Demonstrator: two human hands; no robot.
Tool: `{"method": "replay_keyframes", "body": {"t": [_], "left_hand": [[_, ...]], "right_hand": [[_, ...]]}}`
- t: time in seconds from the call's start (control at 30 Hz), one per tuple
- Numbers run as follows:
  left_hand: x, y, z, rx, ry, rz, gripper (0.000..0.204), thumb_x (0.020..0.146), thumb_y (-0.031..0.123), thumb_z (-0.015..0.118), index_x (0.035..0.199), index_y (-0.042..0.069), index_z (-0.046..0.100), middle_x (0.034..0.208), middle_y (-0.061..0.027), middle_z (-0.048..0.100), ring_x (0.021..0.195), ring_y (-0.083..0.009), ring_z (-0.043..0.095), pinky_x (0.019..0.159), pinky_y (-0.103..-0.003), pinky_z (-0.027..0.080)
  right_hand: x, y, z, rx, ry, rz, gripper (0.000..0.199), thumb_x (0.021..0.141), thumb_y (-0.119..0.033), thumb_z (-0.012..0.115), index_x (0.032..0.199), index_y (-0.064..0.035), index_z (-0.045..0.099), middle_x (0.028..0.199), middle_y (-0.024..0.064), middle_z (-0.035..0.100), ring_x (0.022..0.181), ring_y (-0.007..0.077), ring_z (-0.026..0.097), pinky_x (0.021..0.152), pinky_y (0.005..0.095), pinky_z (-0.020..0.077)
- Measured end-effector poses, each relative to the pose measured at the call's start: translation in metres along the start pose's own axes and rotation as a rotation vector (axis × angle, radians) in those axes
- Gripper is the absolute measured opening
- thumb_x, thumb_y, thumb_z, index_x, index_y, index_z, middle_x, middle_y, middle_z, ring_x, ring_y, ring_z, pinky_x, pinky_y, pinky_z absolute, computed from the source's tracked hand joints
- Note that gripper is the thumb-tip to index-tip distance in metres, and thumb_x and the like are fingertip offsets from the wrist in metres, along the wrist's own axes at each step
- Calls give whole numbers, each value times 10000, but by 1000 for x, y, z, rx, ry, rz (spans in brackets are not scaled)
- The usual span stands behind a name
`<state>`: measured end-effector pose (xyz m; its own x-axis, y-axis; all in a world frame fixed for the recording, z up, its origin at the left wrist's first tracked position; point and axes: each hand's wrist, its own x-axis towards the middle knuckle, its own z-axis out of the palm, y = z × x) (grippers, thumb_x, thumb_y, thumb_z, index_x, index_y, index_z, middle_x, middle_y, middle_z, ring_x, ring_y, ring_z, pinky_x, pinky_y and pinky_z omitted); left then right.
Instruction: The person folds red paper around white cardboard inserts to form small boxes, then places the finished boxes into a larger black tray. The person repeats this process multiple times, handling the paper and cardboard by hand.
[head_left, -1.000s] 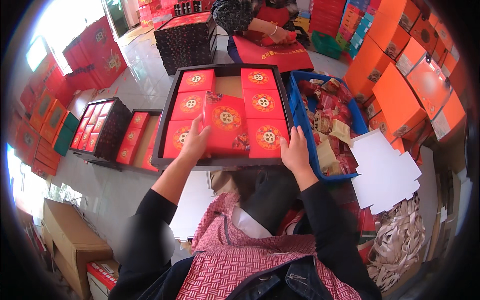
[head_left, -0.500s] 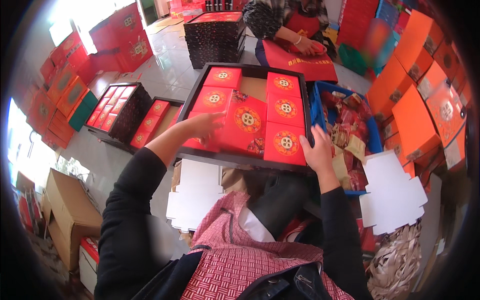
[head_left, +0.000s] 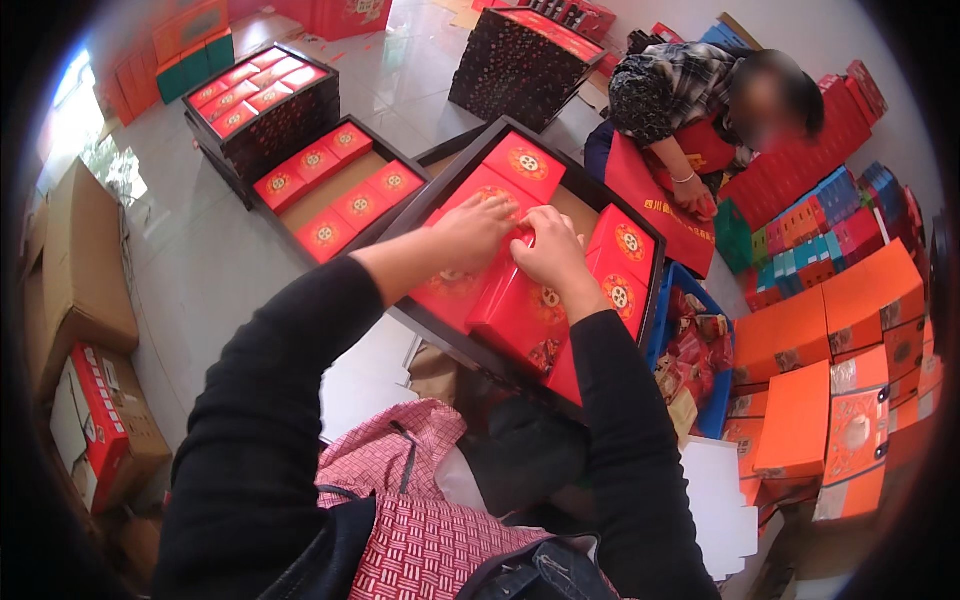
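A black-rimmed tray [head_left: 643,268] in front of me holds several red boxes with round floral emblems. The larger red box [head_left: 515,318] in its middle sits tilted, one long side facing me. My left hand [head_left: 472,235] rests over the far end of this box with its fingers bent. My right hand [head_left: 548,247] meets it there, thumb and fingers closed on the box's far edge. The fingertips of both hands nearly touch, and the hands hide that end. Smaller red boxes [head_left: 524,165] lie around it in the tray.
Another tray of red boxes [head_left: 325,235] and a filled stack [head_left: 262,95] stand to the left. A blue crate [head_left: 715,400] of red packets is at right, beside orange boxes [head_left: 795,415]. Across from me sits a person with a red bag [head_left: 650,195].
My right hand has left the tray's right edge and joined my left hand at the larger red box. That box is now tilted. The whole view has turned.
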<state>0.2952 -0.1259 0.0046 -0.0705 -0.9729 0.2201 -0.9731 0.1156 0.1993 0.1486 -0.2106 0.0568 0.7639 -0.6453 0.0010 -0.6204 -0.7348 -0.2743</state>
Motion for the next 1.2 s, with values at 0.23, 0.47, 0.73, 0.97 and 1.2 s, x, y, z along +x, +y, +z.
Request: {"method": "replay_keyframes", "body": {"t": [0.23,0.47,0.73,0.97,1.2], "left_hand": [[8,-6,7,-26,22,-144,472,968,378,398,1429,274,420,1528,-60,323,1436,-293,224,1140,-583,128],[27,3,-3,10,-111,-171,520,943,437,413,1432,260,416,1539,-68,297,1445,-305,193,1133,-621,99],[106,-23,6,-26,-317,166,454,884,276,536,1336,309,525,1571,-27,213,1468,-326,53,1120,-644,92],[119,-42,27,44,-258,358,419,836,200,534,1249,217,605,1558,-17,255,1458,-348,112,1110,-664,127],[106,-45,18,-288,-272,465,444,821,172,467,1236,94,605,1498,-35,383,1458,-303,140,1165,-557,63]], "right_hand": [[-5,-30,-11,-279,-140,155,662,721,-346,614,1322,-90,504,1493,82,326,1390,335,268,1068,699,189],[-9,-9,6,-137,19,107,539,696,-327,650,1182,-103,584,1461,89,371,1359,328,317,1041,641,296],[-16,-5,16,-92,257,171,511,689,-278,703,1153,-100,583,1471,96,341,1351,322,329,1033,599,325],[-40,-32,6,-97,269,-499,266,823,-293,649,716,-52,688,852,53,628,1037,255,536,1061,623,269],[-43,6,-9,90,-65,-701,231,837,-254,646,718,-58,672,781,49,629,908,239,600,1055,493,340]]}}
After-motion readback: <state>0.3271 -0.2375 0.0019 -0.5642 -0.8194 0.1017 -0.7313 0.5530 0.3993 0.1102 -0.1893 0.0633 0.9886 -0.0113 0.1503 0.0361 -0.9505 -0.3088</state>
